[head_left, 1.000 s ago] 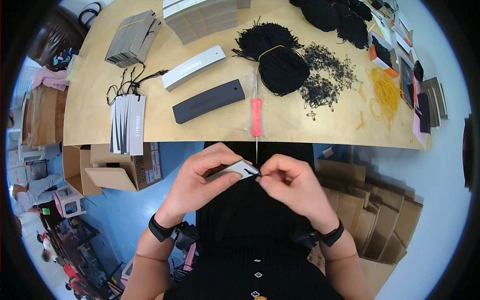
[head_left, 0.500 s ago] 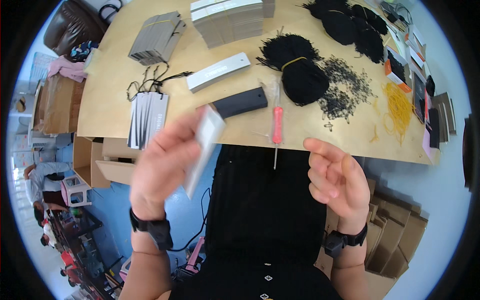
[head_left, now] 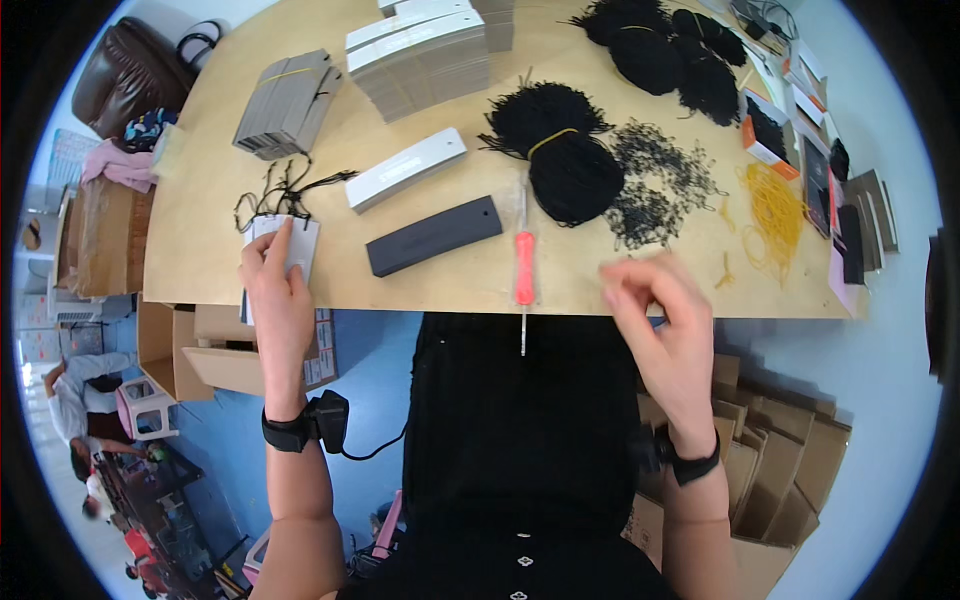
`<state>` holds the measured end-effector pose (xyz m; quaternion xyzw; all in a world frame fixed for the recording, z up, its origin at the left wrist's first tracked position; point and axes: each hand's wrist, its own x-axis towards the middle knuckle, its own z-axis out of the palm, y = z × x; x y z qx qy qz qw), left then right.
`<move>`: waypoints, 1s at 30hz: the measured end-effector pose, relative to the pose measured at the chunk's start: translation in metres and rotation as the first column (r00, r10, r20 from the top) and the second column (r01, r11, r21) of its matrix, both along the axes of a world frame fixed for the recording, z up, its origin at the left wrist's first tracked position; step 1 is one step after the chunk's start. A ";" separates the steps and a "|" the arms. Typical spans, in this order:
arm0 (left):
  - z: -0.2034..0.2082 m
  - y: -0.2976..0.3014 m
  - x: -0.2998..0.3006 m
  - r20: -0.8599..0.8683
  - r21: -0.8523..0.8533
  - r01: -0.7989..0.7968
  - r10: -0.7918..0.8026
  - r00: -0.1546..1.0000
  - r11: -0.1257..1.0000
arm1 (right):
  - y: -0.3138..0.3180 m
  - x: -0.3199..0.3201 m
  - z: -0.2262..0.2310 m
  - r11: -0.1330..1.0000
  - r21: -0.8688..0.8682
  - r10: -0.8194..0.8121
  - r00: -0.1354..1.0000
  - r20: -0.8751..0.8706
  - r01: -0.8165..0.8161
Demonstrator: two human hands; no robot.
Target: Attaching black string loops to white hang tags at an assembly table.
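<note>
My left hand [head_left: 275, 285] lies over the small pile of white hang tags [head_left: 305, 238] at the table's front left, fingers stretched out on the top tag. Black cords [head_left: 285, 190] trail from the pile's far end. Above the table's front edge, my right hand [head_left: 665, 330] is curled, thumb and fingertips close together; anything between them is too small to make out. A hook tool with a red handle [head_left: 525, 268] lies between the hands, its metal shaft jutting past the edge. Left of it rest a dark tag stack [head_left: 435, 236] and a white tag stack [head_left: 408, 170].
Farther back stand a grey tag bundle [head_left: 288, 105] and tall tag stacks [head_left: 420, 70]. Black cord bundles [head_left: 575, 175], scattered black clips [head_left: 660, 185] and yellow rubber bands [head_left: 772, 225] cover the right side. Cardboard boxes [head_left: 180, 350] stand below the table's left end.
My left hand has moved left and away from me, carrying a white tag down onto the pile. My right hand has shifted slightly, its fingers drawing together. The view has shifted a little.
</note>
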<state>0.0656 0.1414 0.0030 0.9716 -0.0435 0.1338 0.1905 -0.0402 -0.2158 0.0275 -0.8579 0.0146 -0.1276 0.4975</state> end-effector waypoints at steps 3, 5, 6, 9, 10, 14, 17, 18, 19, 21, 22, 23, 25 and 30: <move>-0.002 -0.023 -0.009 0.168 0.080 -0.015 0.002 0.986 0.997 | -0.005 0.032 -0.008 0.969 -0.184 -0.126 0.969 0.213 0.167; 0.010 -0.045 -0.020 0.279 -0.001 0.055 -0.052 0.959 0.999 | -0.007 0.050 -0.014 0.949 -0.240 -0.136 0.951 0.278 0.206; 0.014 -0.055 -0.026 0.277 -0.005 0.057 -0.054 0.959 0.998 | -0.008 0.056 -0.015 0.928 -0.285 -0.136 0.929 0.344 0.241; 0.021 -0.087 -0.045 0.145 -0.341 0.350 -0.319 0.937 0.873 | -0.008 0.071 -0.020 0.913 -0.361 -0.064 0.940 0.334 0.191; 0.020 -0.099 -0.048 0.128 -0.422 0.378 -0.359 0.925 0.824 | -0.007 0.071 -0.021 0.911 -0.365 -0.064 0.941 0.333 0.191; 0.020 -0.129 -0.057 -0.038 -0.752 0.371 -0.598 0.801 0.544 | 0.000 0.060 -0.021 0.909 -0.363 -0.057 0.925 0.376 0.204; 0.026 -0.149 -0.055 -0.188 -0.899 0.168 -0.704 0.685 0.404 | 0.006 0.048 -0.023 0.914 -0.350 -0.070 0.929 0.365 0.206; 0.025 -0.154 -0.055 -0.153 -0.882 0.228 -0.707 0.691 0.413 | 0.007 0.047 -0.023 0.923 -0.326 -0.082 0.932 0.354 0.205; 0.025 -0.157 -0.055 -0.117 -0.861 0.287 -0.713 0.691 0.420 | 0.007 0.047 -0.023 0.922 -0.327 -0.085 0.932 0.354 0.208; 0.026 -0.158 -0.055 -0.108 -0.847 0.315 -0.720 0.686 0.428 | 0.004 0.052 -0.022 0.908 -0.336 -0.094 0.905 0.414 0.248; 0.026 -0.158 -0.055 -0.100 -0.832 0.342 -0.726 0.681 0.436 | 0.001 0.056 -0.022 0.907 -0.337 -0.096 0.905 0.414 0.251; 0.024 -0.157 -0.055 -0.099 -0.833 0.344 -0.728 0.679 0.434 | -0.002 0.062 -0.023 0.892 -0.377 -0.066 0.898 0.436 0.248; 0.019 -0.153 -0.057 -0.089 -0.795 0.395 -0.733 0.675 0.461 | -0.004 0.069 -0.024 0.875 -0.416 -0.033 0.889 0.458 0.247; 0.022 -0.148 -0.062 -0.214 -0.887 0.168 -0.706 0.675 0.430 | 0.003 0.060 -0.018 0.918 -0.341 -0.057 0.919 0.390 0.201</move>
